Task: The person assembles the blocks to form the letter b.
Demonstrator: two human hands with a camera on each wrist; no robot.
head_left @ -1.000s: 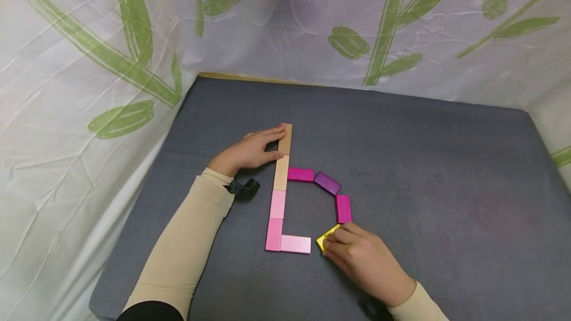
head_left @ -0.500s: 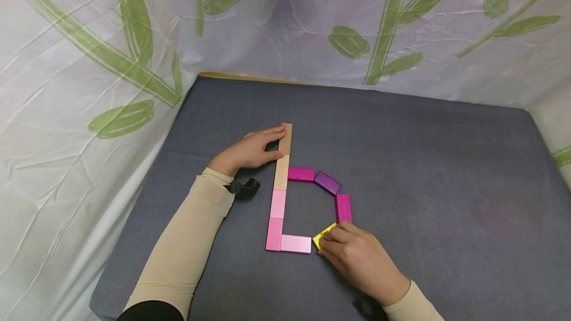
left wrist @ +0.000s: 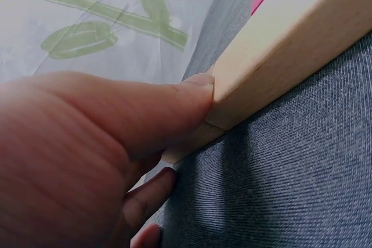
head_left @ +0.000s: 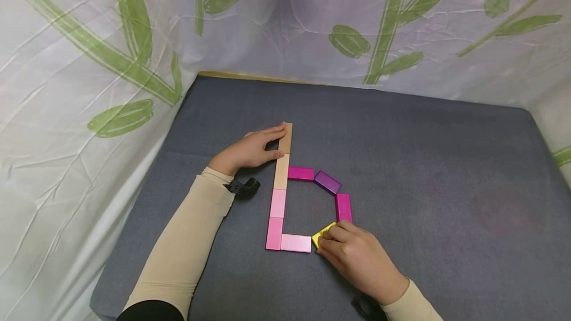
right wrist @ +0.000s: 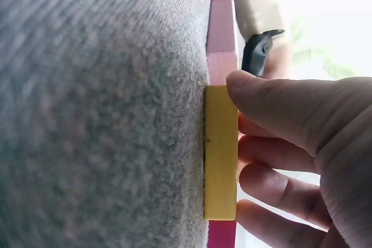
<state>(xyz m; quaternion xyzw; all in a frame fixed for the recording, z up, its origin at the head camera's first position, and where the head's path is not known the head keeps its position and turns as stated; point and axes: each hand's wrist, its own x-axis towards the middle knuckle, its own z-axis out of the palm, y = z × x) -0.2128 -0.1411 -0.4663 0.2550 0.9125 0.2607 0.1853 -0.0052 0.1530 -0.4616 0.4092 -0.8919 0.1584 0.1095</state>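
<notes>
In the head view several flat blocks lie end to end on a dark grey cloth. My left hand (head_left: pixel 250 150) touches the left edge of the tan block (head_left: pixel 287 137) at the far end of the straight column, its fingers fairly straight. Its thumb presses near the seam with the cream block (head_left: pixel 281 172). At the lower right of the loop, my right hand (head_left: pixel 363 261) holds a yellow block (right wrist: pixel 221 152) by thumb and fingers, partly covering it. The yellow block lies slanted, one corner at the end of the pale pink block (head_left: pixel 296 243). Its other end is close to a magenta block (head_left: pixel 343 207).
Two pink blocks continue the column, the lower one (head_left: pixel 274 233) at its near end. A magenta block (head_left: pixel 301 174) and a purple block (head_left: pixel 327 182) form the loop's top. The grey table (head_left: pixel 446 172) meets a white sheet (head_left: pixel 285 48) with painted leaves behind.
My right hand has slid the yellow block slightly left, closing the gap to the pale pink block. My left hand has stayed in place.
</notes>
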